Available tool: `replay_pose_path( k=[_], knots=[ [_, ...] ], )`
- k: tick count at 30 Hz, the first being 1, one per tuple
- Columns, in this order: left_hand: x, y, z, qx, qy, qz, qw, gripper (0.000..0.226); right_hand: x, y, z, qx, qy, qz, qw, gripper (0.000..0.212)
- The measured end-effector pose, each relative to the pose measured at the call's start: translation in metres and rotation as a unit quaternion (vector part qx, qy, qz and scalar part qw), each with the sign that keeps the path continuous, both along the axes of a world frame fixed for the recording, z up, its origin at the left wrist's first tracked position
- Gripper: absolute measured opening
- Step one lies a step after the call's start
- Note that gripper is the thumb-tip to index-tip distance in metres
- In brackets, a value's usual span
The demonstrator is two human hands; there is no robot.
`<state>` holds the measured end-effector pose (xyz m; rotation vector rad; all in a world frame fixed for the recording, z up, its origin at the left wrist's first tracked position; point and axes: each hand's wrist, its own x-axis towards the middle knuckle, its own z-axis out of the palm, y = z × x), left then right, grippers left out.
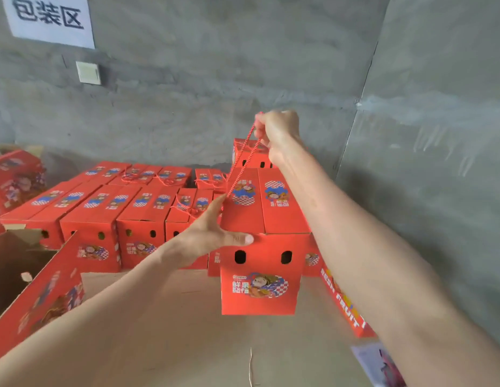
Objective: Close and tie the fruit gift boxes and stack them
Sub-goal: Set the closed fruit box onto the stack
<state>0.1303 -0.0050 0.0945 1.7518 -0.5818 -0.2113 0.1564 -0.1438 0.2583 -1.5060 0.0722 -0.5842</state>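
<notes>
While the right hand is raised, pinching the red rope handle, the left hand lies spread against one fruit gift box, positioned right of at least eight closed boxes in two rows.

Left hand splayed; right hand raised, clenched.

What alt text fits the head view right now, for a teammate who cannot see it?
The right hand grips the red cord of a closed red gift box and holds it up, while the left hand lies open against the box's left side. Behind them, rows of closed red boxes stand against a grey wall.
</notes>
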Motion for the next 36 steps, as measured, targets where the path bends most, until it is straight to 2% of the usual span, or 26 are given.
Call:
replay_pose_path(
  k=[7,10,13,14,15,17,18,20,22,23,25,27,32,34,36],
  knots=[
    [0.073,-0.066,0.034,0.057,-0.055,0.092,0.993,0.128,0.071,-0.061,0.017,-0.038,-0.052,0.053,0.997,0.028],
    [0.114,-0.089,0.037,0.060,-0.060,0.131,0.988,0.111,0.109,-0.086,0.015,-0.064,-0.076,0.051,0.994,0.022],
    [0.150,-0.114,0.023,0.059,-0.087,0.182,0.978,0.098,0.143,-0.109,-0.004,-0.162,-0.050,0.098,0.981,0.010],
    [0.158,-0.122,0.012,0.081,-0.103,0.199,0.971,0.091,0.150,-0.117,-0.017,-0.233,-0.003,0.121,0.965,0.005],
    [0.163,-0.129,-0.001,0.116,-0.117,0.212,0.963,0.080,0.154,-0.124,-0.034,-0.310,0.064,0.138,0.938,0.010],
    [0.168,-0.140,-0.029,0.175,-0.130,0.213,0.952,0.060,0.159,-0.140,-0.074,-0.436,0.168,0.158,0.870,0.040],
    [0.168,-0.143,-0.041,0.186,-0.133,0.213,0.950,0.055,0.158,-0.146,-0.095,-0.490,0.177,0.138,0.842,0.051],
    [0.167,-0.145,-0.060,0.175,-0.175,0.237,0.939,0.057,0.152,-0.153,-0.136,-0.591,0.128,0.022,0.796,0.064],
    [0.161,-0.149,-0.070,0.124,-0.246,0.281,0.919,0.066,0.137,-0.155,-0.162,-0.645,0.058,-0.067,0.759,0.080],
    [0.158,-0.152,-0.071,0.114,-0.316,0.292,0.895,0.071,0.133,-0.158,-0.171,-0.663,0.017,-0.079,0.745,0.081],
    [0.159,-0.157,-0.074,0.125,-0.439,0.274,0.846,0.081,0.132,-0.165,-0.178,-0.690,-0.067,-0.078,0.717,0.069],
    [0.165,-0.161,-0.069,0.126,-0.466,0.242,0.842,0.094,0.137,-0.165,-0.178,-0.672,-0.130,-0.084,0.724,0.061],
    [0.187,-0.153,-0.057,0.053,-0.396,0.212,0.892,0.103,0.144,-0.148,-0.176,-0.608,-0.196,-0.077,0.765,0.049],
    [0.191,-0.146,-0.054,0.065,-0.360,0.208,0.907,0.104,0.145,-0.152,-0.179,-0.566,-0.224,-0.081,0.789,0.056],
    [0.194,-0.145,-0.051,0.082,-0.354,0.193,0.911,0.100,0.143,-0.161,-0.182,-0.518,-0.214,-0.113,0.821,0.079]
  ],
)
